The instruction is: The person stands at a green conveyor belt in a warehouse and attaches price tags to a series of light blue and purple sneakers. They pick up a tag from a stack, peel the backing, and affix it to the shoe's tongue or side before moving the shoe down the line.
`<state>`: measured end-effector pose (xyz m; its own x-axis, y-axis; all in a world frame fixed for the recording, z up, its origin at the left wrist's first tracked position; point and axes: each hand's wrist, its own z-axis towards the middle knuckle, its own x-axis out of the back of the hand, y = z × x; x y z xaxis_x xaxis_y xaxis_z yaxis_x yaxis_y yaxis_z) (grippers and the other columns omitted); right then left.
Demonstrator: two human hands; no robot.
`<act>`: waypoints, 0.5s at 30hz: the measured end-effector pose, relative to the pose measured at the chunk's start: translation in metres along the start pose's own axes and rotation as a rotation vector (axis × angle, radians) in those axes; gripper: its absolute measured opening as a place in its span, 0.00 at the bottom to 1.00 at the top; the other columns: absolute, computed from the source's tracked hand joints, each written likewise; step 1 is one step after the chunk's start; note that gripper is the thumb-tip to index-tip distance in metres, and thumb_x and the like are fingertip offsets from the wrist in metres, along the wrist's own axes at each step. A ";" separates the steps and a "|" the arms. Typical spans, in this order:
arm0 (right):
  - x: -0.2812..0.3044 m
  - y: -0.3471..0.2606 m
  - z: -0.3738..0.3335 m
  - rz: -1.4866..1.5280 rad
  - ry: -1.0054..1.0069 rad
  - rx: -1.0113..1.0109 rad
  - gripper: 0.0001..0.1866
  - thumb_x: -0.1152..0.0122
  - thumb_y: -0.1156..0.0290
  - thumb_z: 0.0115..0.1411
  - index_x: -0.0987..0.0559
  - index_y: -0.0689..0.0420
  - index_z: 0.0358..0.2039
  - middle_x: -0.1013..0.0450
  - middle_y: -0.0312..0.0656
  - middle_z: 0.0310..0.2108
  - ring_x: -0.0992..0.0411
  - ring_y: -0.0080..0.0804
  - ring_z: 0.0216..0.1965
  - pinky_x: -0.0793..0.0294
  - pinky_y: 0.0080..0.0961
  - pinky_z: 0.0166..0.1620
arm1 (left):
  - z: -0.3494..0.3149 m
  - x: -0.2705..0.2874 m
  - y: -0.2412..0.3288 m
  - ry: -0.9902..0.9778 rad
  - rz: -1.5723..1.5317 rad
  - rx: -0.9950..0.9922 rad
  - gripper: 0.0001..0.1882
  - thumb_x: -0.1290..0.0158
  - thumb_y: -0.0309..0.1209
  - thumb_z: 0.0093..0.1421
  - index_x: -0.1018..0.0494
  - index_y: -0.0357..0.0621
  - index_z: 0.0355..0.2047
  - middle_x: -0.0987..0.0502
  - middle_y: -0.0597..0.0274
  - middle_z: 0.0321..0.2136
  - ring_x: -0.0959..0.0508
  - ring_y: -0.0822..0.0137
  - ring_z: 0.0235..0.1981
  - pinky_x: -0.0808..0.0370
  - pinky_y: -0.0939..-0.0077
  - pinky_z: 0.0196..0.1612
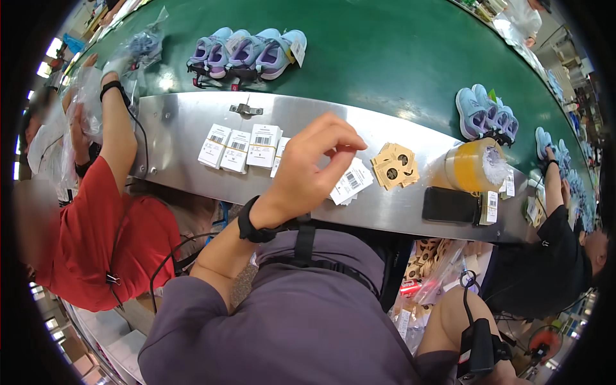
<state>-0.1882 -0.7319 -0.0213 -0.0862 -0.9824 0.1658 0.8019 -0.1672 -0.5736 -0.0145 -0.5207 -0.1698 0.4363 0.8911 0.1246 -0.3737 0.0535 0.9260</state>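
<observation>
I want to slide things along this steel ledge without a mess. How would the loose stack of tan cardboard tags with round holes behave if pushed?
The tan cardboard tags already lie fanned and askew, so a push would probably scatter them. They look thin and flat, so likely light and fairly stiff. The smooth steel ledge should let them slide easily, not roll.

White barcode labels lie fanned in a row on the steel counter, left of the black phone. Another white barcode tag sits nearer the phone, just under the left hand. Tan card tags are stacked up and left of the dark-screened phone. More white tags touch its right edge.
</observation>
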 end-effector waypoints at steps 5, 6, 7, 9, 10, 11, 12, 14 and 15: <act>0.001 -0.007 0.006 -0.016 -0.015 0.060 0.34 0.37 0.58 0.52 0.40 0.53 0.57 0.40 0.54 0.53 0.30 0.48 0.46 0.22 0.40 0.37 | -0.005 -0.003 -0.015 -0.020 -0.086 0.154 0.10 0.55 0.15 0.56 0.27 0.33 0.36 0.29 0.60 0.37 0.28 0.75 0.32 0.28 0.82 0.34; 0.001 -0.007 0.008 -0.023 -0.020 0.070 0.34 0.37 0.58 0.52 0.40 0.53 0.57 0.40 0.54 0.53 0.30 0.48 0.46 0.22 0.40 0.37 | -0.005 -0.004 -0.017 -0.027 -0.070 0.155 0.10 0.55 0.15 0.56 0.27 0.33 0.36 0.29 0.60 0.37 0.28 0.75 0.32 0.28 0.82 0.34; 0.000 -0.008 0.009 -0.025 -0.023 0.075 0.35 0.37 0.58 0.52 0.40 0.53 0.57 0.40 0.54 0.53 0.30 0.48 0.46 0.22 0.40 0.37 | -0.006 -0.004 -0.020 -0.034 -0.055 0.156 0.10 0.55 0.15 0.56 0.27 0.33 0.36 0.29 0.60 0.37 0.28 0.75 0.32 0.28 0.82 0.34; 0.002 -0.011 0.009 -0.026 -0.028 0.093 0.35 0.37 0.58 0.52 0.40 0.52 0.57 0.40 0.53 0.53 0.30 0.47 0.46 0.22 0.40 0.37 | -0.007 -0.005 -0.021 -0.047 -0.041 0.160 0.09 0.55 0.16 0.56 0.27 0.33 0.36 0.29 0.60 0.37 0.28 0.75 0.32 0.28 0.82 0.34; 0.001 -0.011 0.010 -0.025 -0.029 0.102 0.35 0.36 0.57 0.52 0.40 0.52 0.57 0.40 0.53 0.53 0.30 0.47 0.46 0.22 0.40 0.37 | -0.007 -0.004 -0.023 -0.054 -0.045 0.169 0.09 0.54 0.16 0.56 0.27 0.33 0.36 0.29 0.60 0.37 0.28 0.75 0.32 0.28 0.82 0.34; 0.000 -0.011 0.010 -0.028 -0.029 0.110 0.35 0.36 0.57 0.52 0.40 0.52 0.57 0.40 0.53 0.53 0.30 0.47 0.46 0.22 0.40 0.37 | -0.006 -0.004 -0.025 -0.060 -0.050 0.179 0.09 0.54 0.16 0.56 0.27 0.33 0.36 0.29 0.60 0.37 0.28 0.75 0.33 0.28 0.82 0.34; -0.001 -0.012 0.012 -0.032 -0.032 0.114 0.35 0.36 0.57 0.52 0.40 0.52 0.57 0.40 0.53 0.53 0.30 0.47 0.46 0.22 0.40 0.37 | -0.006 -0.005 -0.026 -0.070 -0.047 0.193 0.09 0.53 0.17 0.56 0.27 0.33 0.36 0.28 0.60 0.37 0.27 0.75 0.33 0.28 0.82 0.35; -0.002 -0.014 0.017 -0.033 -0.039 0.126 0.36 0.36 0.57 0.52 0.40 0.51 0.58 0.40 0.53 0.53 0.31 0.47 0.46 0.22 0.40 0.37 | -0.004 -0.008 -0.028 -0.087 -0.043 0.221 0.08 0.51 0.18 0.56 0.26 0.34 0.36 0.27 0.61 0.36 0.26 0.74 0.33 0.28 0.82 0.35; -0.002 -0.012 0.017 -0.036 -0.041 0.127 0.36 0.36 0.56 0.52 0.40 0.51 0.58 0.40 0.53 0.53 0.31 0.47 0.46 0.22 0.40 0.37 | -0.004 -0.009 -0.029 -0.100 -0.013 0.232 0.08 0.50 0.19 0.56 0.26 0.35 0.36 0.27 0.61 0.35 0.26 0.74 0.33 0.28 0.81 0.35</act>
<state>-0.1881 -0.7263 -0.0010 -0.0944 -0.9713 0.2185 0.8671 -0.1880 -0.4612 -0.0105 -0.5285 -0.1985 0.5230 0.8413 0.1364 -0.1745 -0.0510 0.9833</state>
